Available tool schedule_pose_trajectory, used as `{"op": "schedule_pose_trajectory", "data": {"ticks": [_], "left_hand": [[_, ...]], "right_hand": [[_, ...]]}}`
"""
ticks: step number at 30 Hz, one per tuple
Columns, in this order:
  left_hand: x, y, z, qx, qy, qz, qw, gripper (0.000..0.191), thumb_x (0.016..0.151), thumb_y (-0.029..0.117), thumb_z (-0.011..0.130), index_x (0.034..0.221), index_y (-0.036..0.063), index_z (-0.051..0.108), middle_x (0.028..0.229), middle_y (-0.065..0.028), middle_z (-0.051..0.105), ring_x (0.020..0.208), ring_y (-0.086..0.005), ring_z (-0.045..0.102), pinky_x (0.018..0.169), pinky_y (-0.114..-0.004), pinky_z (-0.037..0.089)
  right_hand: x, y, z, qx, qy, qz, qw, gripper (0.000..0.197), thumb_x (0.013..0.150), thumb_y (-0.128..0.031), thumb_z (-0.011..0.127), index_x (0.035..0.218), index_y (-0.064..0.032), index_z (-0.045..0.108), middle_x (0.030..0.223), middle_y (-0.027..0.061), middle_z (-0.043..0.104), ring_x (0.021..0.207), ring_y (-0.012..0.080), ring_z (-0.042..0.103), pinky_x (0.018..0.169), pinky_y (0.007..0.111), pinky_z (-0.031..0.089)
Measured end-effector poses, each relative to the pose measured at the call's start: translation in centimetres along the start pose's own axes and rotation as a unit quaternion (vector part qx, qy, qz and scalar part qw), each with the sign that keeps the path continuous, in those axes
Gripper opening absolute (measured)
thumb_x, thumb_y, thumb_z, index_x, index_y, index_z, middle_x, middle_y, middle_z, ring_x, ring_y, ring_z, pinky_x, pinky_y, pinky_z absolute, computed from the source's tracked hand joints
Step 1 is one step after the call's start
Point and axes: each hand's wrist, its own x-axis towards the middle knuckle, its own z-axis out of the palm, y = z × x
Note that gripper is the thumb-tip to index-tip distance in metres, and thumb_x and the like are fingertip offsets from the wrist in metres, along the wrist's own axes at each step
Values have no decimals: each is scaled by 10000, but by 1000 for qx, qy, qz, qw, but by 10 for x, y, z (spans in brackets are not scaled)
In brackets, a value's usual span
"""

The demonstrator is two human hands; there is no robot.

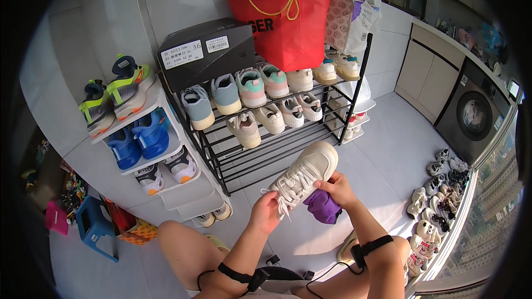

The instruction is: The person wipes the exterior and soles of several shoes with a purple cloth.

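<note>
A cream lace-up sneaker [305, 172] is held up in front of me, its toe pointing to the upper right. My left hand [266, 211] grips it at the heel end by the loose laces. My right hand [337, 190] holds its side near the toe, with the thumb on the upper. Bunched purple cloth [323, 207] hangs beneath my right hand; whether the fingers hold it is hidden. Beyond the sneaker stands a black metal shoe rack [266, 166], with blue-grey sneakers [225, 93], several other pale pairs and bare lower bars.
A black shoebox [208, 54] and a red bag [286, 29] top the rack. Left are a white plastic shoe stand [189, 193] and a blue stool [93, 224]. Several shoes [417, 201] line the window side at right, near a washing machine [474, 112].
</note>
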Motion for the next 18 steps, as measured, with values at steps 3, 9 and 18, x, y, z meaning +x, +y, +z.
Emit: {"op": "schedule_pose_trajectory", "data": {"ticks": [3,9,18], "left_hand": [[-14,-9,-1,-139,-36,-38,989,551,895,374,458,1267,-33,468,1229,-152,556,1139,-280,522,977,-422,408],[-32,-8,5,-187,-142,-43,971,627,905,384,488,1352,-36,360,1324,-160,474,1213,-273,470,1034,-406,370],[-13,-27,-44,-264,-106,-73,956,610,961,440,408,1408,33,327,1415,-139,404,1295,-311,394,1082,-459,314]], "right_hand": [[-21,5,3,13,6,14,1000,349,799,-112,739,1103,7,616,1040,80,661,938,158,618,871,312,491],[-36,20,22,-28,29,38,998,388,805,-162,743,1120,12,600,1051,76,654,965,153,601,882,308,477],[-70,113,29,97,322,202,920,498,919,-410,551,1166,23,555,1032,138,639,989,223,598,849,342,491]]}}
